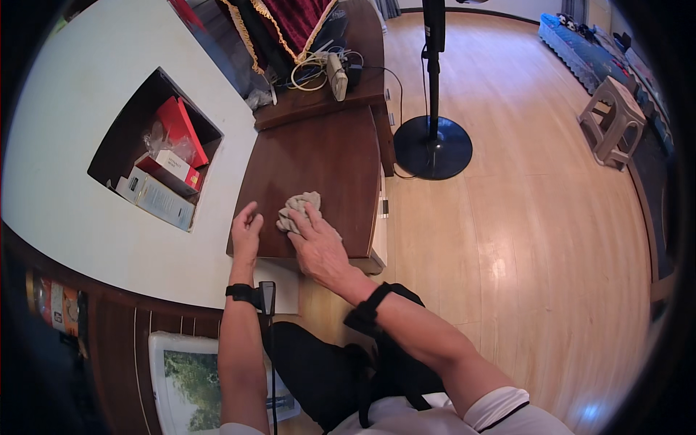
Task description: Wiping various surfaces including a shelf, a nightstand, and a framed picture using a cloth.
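A crumpled beige cloth (298, 208) lies on the dark brown wooden cabinet top (321, 157), near its front end. My right hand (322, 250) presses on the cloth from above, fingers spread over it. To the left of the cloth, my left hand (247, 228) is raised by the cabinet's left edge, its fingers loosely bent and holding nothing. Both wrists wear black straps, and the left strap carries a small device with a cable.
Beyond the cabinet top, a raised wooden section holds a white adapter (336, 77) and tangled cables. Boxes (163, 201) fill a recess in the white wall panel at left. A black round stand base (433, 148) and a plastic stool (614, 119) stand on the floor at right.
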A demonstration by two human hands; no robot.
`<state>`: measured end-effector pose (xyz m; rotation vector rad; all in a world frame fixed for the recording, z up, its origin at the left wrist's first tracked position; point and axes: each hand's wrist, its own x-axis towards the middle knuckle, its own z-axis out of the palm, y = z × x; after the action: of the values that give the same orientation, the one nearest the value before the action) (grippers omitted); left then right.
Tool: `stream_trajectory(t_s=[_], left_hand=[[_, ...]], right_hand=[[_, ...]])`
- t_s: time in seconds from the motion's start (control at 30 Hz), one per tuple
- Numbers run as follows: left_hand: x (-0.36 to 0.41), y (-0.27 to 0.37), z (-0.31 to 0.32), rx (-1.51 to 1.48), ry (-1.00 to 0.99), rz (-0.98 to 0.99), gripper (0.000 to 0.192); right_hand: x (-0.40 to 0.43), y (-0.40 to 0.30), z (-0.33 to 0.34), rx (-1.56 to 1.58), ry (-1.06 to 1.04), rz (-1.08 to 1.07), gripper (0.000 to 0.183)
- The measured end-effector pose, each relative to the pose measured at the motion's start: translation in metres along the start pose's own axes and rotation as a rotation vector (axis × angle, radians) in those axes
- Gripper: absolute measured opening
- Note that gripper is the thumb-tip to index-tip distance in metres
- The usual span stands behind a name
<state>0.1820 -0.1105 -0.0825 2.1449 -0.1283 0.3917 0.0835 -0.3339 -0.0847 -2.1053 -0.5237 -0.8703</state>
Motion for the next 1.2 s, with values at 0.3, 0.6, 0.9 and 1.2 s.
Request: stream_trajectory(t_s=[0.3, 0.6, 0.9, 1.2], left_hand=[[-0.078, 0.103, 0.092, 0.2, -0.149, 0.389, 0.051], [-0.081, 0.099, 0.095, 0.386, 0.04, 0.397, 0.043], [-0.037, 0.017, 0.021, 0.671, 0.255, 0.35, 0.046], [-0.039, 0.005, 0.01, 0.48, 0.256, 0.237, 0.045]], right_hand=[[0.001, 0.046, -0.012, 1.251, 0.281, 0.622, 0.036], [0.005, 0.025, -0.014, 0.823, 0.179, 0.404, 0.043], [-0.003, 0.02, -0.009, 0.388, -0.061, 0.32, 0.037], [0.004, 0.017, -0.005, 0.597, 0.069, 0.473, 0.035]])
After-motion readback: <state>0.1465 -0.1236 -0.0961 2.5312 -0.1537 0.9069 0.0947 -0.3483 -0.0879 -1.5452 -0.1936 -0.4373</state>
